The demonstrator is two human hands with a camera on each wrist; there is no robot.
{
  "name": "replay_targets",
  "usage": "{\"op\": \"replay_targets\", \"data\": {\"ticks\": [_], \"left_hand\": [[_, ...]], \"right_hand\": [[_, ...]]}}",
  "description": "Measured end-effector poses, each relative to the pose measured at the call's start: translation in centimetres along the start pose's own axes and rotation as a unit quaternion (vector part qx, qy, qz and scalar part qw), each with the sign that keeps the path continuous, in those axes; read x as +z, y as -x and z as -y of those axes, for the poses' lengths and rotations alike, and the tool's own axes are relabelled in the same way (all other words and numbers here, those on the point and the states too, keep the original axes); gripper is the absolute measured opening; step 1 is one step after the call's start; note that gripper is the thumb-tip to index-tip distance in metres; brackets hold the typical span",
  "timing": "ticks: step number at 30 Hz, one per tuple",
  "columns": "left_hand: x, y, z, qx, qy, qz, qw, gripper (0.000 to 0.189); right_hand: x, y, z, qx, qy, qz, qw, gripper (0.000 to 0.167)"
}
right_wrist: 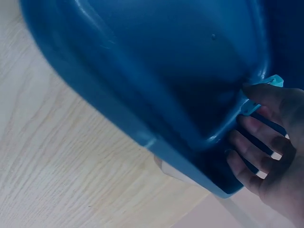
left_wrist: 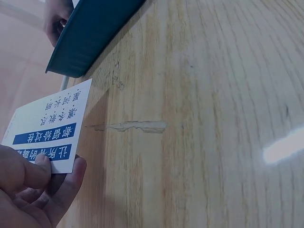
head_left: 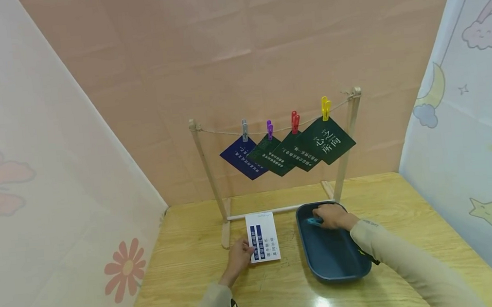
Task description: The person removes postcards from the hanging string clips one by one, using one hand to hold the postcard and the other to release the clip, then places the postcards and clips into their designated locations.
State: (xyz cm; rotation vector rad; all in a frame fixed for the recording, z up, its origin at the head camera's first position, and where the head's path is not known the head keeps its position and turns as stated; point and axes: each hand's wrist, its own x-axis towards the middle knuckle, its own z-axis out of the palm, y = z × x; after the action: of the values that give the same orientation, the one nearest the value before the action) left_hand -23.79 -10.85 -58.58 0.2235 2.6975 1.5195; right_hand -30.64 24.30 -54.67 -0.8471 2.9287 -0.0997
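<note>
Between thumb and fingers my left hand [head_left: 239, 254] pinches a white card [head_left: 263, 237] by its left edge; the card has blue bands and printed characters. In the left wrist view the thumb of my left hand [left_wrist: 28, 185] lies on top of the card [left_wrist: 50, 121]. My right hand [head_left: 333, 215] reaches into the far end of a dark blue tray [head_left: 332, 258]. There it holds a light blue clothespin [head_left: 315, 221], also visible in the right wrist view, where the clothespin [right_wrist: 259, 97] sits between thumb and index finger of my right hand [right_wrist: 280, 137].
Behind, a wooden stand [head_left: 207, 169] carries a string [head_left: 222, 133]. Several dark cards hang from it, including a blue card [head_left: 239, 156] and a green card [head_left: 337, 140], by a grey clothespin [head_left: 245, 130], a purple one, a red one and a yellow clothespin [head_left: 326, 109].
</note>
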Motion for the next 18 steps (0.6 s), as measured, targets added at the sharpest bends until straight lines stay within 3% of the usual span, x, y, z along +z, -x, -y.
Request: {"op": "replay_targets", "data": {"ticks": [5, 11, 18], "left_hand": [[0.09, 0.06, 0.29, -0.004, -0.007, 0.001, 1.0000, 0.008], [-0.10, 0.45, 0.19, -0.006, 0.002, 0.010, 0.9999, 0.008], [-0.39, 0.85, 0.13, -0.006, -0.019, 0.030, 0.9994, 0.009]], "right_hand": [[0.41, -0.01, -0.17, 0.015, 0.005, 0.009, 0.9998, 0.017], [0.98, -0.10, -0.80, 0.013, 0.018, 0.001, 0.9998, 0.017], [0.77, 0.00, -0.92, 0.008, 0.022, -0.006, 0.9997, 0.018]]}}
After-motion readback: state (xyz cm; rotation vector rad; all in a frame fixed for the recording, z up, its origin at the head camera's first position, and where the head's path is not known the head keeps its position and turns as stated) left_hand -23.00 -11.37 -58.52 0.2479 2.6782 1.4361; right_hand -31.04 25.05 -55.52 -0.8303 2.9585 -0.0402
